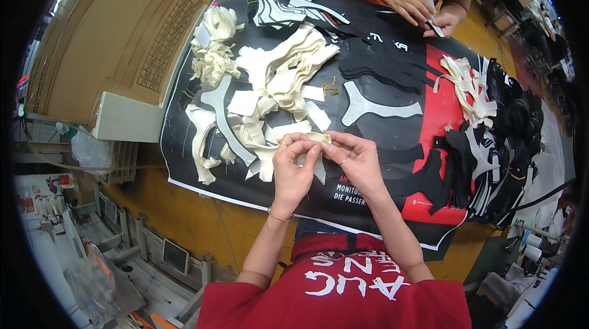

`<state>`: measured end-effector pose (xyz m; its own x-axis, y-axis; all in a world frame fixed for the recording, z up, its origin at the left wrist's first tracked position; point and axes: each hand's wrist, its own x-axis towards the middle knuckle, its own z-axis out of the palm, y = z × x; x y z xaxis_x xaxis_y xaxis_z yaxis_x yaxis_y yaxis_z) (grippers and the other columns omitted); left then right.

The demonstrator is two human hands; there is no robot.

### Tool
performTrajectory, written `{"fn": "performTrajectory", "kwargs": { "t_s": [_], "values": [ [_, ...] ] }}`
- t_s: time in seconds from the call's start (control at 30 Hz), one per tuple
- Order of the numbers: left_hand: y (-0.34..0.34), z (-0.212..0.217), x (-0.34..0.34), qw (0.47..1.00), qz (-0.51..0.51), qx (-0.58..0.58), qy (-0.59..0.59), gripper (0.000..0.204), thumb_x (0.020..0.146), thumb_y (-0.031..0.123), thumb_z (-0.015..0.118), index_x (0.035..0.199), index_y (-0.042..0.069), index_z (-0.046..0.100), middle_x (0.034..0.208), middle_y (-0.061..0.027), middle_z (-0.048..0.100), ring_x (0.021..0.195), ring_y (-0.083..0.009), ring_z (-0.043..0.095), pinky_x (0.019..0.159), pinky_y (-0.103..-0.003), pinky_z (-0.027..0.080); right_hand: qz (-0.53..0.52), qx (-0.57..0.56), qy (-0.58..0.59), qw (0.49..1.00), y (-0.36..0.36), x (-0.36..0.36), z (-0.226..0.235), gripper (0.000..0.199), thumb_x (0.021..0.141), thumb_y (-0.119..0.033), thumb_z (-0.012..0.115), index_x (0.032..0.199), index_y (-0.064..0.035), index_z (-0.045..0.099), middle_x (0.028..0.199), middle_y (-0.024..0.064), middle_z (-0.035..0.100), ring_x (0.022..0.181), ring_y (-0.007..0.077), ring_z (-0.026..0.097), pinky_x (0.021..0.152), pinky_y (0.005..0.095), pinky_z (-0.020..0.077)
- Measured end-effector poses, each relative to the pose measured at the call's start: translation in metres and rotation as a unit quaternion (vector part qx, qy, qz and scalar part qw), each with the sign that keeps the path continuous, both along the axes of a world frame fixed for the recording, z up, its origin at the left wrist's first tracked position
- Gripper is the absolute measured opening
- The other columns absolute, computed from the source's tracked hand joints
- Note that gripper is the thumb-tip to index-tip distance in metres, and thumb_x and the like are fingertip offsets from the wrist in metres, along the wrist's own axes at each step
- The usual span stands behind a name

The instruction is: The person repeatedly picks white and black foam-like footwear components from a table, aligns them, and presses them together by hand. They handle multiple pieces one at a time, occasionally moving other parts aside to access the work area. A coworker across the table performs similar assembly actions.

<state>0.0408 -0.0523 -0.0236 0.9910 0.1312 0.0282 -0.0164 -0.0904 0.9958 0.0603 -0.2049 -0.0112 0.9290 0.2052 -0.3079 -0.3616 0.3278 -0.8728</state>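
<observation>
Near the middle of the table's front, my left hand (293, 168) and my right hand (357, 160) meet, fingertips pinched together. Between them is a cream cut fabric piece (318, 137), mostly hidden behind the fingers. Just beyond my left hand lies a loose heap of cream cut pieces (288, 77), some stacked, some curled. A grey curved, forked piece (221, 114) rests left of the heap. To the right of it, a pale grey Y-shaped piece (380, 110) lies flat on the black table cover (343, 172).
Across the table, another person's hands (423, 10) hold a small piece. Black-and-white striped pieces (276, 4) lie at the far left, black cut pieces (380, 65) at the centre right. Dark bundles (509, 126) crowd the right edge. A cardboard box (116, 28) stands left.
</observation>
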Motion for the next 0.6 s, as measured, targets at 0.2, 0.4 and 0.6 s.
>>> {"fn": "performTrajectory", "kwargs": {
  "t_s": [0.2,0.4,0.6],
  "values": [
    [0.004,-0.009,-0.003,1.000,0.015,-0.013,0.009,0.008,0.095,0.000,0.068,0.095,-0.007,0.071,0.105,-0.0043,0.056,0.090,-0.0095,0.059,0.080,-0.022,0.050,0.003,-0.011,0.015,1.000,0.007,-0.003,0.000,0.041,0.093,-0.005,0.073,0.126,0.0145,0.060,0.112,0.0184,0.072,0.101,0.0171,0.070,0.089,0.0269,0.0581],
    [0.021,-0.013,-0.005,1.000,0.009,-0.025,0.008,0.010,0.097,0.003,0.067,0.095,-0.006,0.072,0.100,-0.0036,0.058,0.093,-0.0095,0.056,0.082,-0.023,0.047,-0.050,0.005,0.010,0.999,0.034,-0.010,-0.007,0.038,0.093,-0.001,0.071,0.127,0.0116,0.061,0.115,0.0171,0.071,0.103,0.0169,0.070,0.091,0.0274,0.0582],
    [0.062,-0.013,-0.002,0.995,-0.012,-0.087,0.039,0.012,0.099,0.006,0.066,0.095,-0.004,0.072,0.100,-0.0019,0.057,0.092,-0.0098,0.054,0.083,-0.023,0.045,-0.063,-0.004,-0.079,0.995,0.070,-0.022,-0.008,0.034,0.099,-0.005,0.065,0.128,0.0113,0.061,0.113,0.0161,0.072,0.103,0.0162,0.069,0.091,0.0289,0.0578]
  ]
}}
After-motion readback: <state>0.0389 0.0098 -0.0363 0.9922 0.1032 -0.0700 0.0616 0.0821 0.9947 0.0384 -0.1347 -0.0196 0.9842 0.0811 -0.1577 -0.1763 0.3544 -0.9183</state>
